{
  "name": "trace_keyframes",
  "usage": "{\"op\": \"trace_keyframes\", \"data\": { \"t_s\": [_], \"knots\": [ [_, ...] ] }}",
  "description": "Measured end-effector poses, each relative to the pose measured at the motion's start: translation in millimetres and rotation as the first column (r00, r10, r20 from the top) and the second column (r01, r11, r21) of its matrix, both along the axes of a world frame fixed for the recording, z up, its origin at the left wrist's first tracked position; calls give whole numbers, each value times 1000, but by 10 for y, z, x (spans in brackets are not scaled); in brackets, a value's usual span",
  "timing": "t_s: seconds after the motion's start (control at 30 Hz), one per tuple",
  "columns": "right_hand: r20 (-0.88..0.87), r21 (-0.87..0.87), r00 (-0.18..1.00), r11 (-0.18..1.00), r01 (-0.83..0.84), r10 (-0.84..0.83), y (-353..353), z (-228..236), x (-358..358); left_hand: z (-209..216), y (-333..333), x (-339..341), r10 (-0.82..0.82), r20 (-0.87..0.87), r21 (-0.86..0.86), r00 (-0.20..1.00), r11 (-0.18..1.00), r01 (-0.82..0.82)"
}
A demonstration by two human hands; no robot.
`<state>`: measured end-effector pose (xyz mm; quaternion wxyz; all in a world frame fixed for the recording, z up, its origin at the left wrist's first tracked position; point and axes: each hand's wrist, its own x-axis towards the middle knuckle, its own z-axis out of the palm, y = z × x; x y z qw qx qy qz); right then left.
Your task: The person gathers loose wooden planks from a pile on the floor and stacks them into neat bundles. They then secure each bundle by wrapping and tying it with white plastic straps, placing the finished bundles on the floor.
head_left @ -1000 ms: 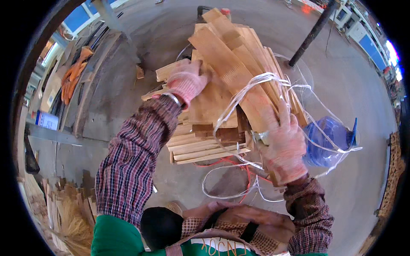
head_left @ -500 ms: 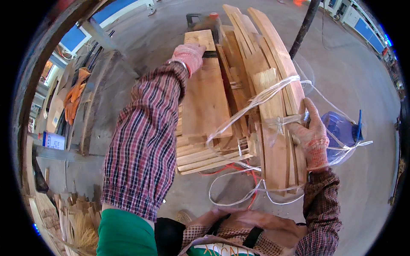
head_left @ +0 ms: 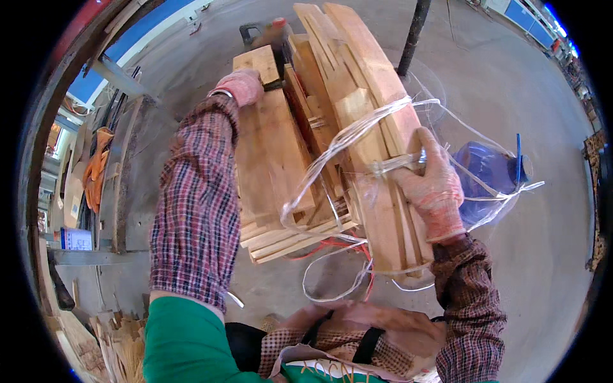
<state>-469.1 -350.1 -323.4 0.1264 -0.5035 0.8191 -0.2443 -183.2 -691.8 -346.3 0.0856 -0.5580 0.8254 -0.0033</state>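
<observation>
My left hand (head_left: pixel 242 87), in a pink-stained work glove, is closed at the far end of a bundle of wooden boards (head_left: pixel 271 153), by the black band (head_left: pixel 273 85) around it. My right hand (head_left: pixel 431 188), in a similar glove, grips the outer side of a second bundle of wooden strips (head_left: pixel 377 137), its thumb near the clear tape (head_left: pixel 399 163) wrapped there. White plastic string (head_left: pixel 348 143) runs loosely across this bundle. The second bundle leans at a slant beside the first. Some fingertips of both hands are hidden.
A blue plastic jug (head_left: pixel 482 179) tied with white string stands right of the wood. White and red cords (head_left: pixel 332 299) loop on the floor nearby. A dark pole (head_left: pixel 414 38) rises behind. Orange gloves (head_left: pixel 96 172) hang on the rack at left, above wood scraps (head_left: pixel 124 338).
The whole scene has shifted left in the picture, wood, jug and pole together. Both hands keep their places on the two bundles.
</observation>
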Motion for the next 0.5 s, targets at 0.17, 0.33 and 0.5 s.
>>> {"op": "trace_keyframes", "data": {
  "t_s": [0.17, 0.33, 0.5],
  "knots": [
    [-94, -34, 995, 999, -21, 17, 41, 37, 193, -132, 475, 310, -158, 11, -12, 987, 987, 158],
    [-39, -99, 999, 995, -22, 19, 103, 52, 158, 314, 1555, 542, -12, -45, 27, 999, 1000, 13],
    [-127, -98, 989, 991, -91, 79, 80, -144, 171, 294, 2195, 1007, -162, -64, -142, 985, 978, 152]
  ]
}}
